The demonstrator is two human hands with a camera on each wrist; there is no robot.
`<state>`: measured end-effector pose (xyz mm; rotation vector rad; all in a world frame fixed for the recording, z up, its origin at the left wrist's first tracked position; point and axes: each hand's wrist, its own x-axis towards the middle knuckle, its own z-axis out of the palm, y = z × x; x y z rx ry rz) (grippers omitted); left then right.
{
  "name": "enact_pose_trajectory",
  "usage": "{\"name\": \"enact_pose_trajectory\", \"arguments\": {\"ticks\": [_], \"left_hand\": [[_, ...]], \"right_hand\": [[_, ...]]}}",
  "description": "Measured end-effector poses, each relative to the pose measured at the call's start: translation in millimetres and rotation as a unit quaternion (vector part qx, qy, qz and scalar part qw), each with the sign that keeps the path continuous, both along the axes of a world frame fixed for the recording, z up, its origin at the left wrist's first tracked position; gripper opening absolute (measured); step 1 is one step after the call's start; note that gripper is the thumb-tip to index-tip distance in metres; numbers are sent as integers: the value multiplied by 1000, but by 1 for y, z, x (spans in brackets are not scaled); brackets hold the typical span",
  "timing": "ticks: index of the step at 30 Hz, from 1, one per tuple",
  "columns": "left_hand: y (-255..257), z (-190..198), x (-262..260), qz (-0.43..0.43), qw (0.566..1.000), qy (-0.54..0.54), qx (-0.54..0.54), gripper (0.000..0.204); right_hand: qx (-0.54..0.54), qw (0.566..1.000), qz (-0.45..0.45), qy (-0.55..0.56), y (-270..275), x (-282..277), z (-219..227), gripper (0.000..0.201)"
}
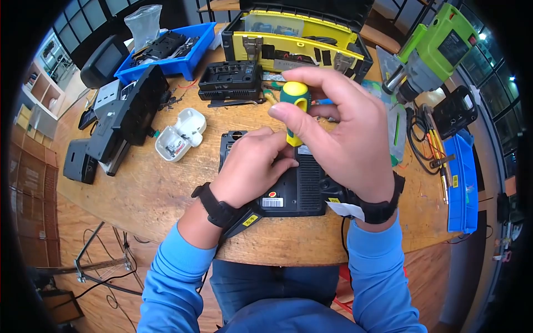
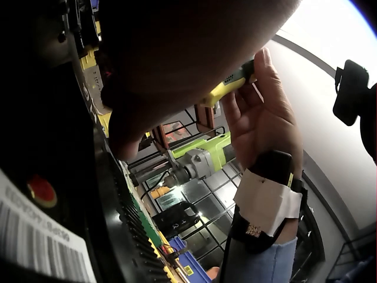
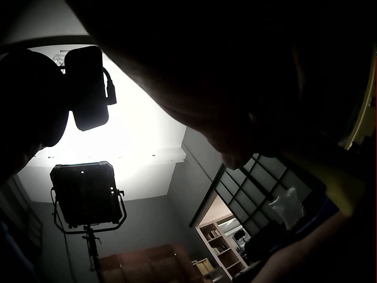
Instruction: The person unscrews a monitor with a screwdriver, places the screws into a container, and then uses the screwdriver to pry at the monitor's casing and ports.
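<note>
My right hand (image 1: 350, 122) grips a screwdriver (image 1: 294, 102) with a green and yellow handle, thumb and fingers round it. It stands nearly upright over a black plastic device (image 1: 308, 186) that lies on the table, its ribbed vents and barcode label (image 1: 272, 202) facing up. The left hand (image 1: 250, 164) rests on this device, its thumb and forefinger close by the screwdriver's lower end. Whether they pinch the shaft I cannot tell. In the left wrist view the screwdriver handle (image 2: 227, 87) passes behind the dark left hand. The right wrist view is mostly dark.
A white open case (image 1: 180, 135) with small parts stands to the left. Behind are black devices (image 1: 230, 79), a blue bin (image 1: 191, 55) and a yellow-black toolbox (image 1: 300, 50). A green drill (image 1: 444, 47), cables and another blue bin (image 1: 463, 183) are at right.
</note>
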<state>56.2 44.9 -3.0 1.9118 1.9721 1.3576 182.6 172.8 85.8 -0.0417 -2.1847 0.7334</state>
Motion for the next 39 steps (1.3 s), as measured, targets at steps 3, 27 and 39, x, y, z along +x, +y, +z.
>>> {"name": "enact_pose_trajectory", "arguments": {"ticks": [3,27,39], "left_hand": [[3,-3,0,12,1000,-7,-17,19],[2,4,0,-1,996,-34,-78,15],[3,1,-2,10,998,0,-61,11]], "right_hand": [[18,1000,-12,-5,2,-1,0,37],[14,1000,-9,-14,6,0,-4,35],[9,1000,0,-21,6,1,-4,34]]}}
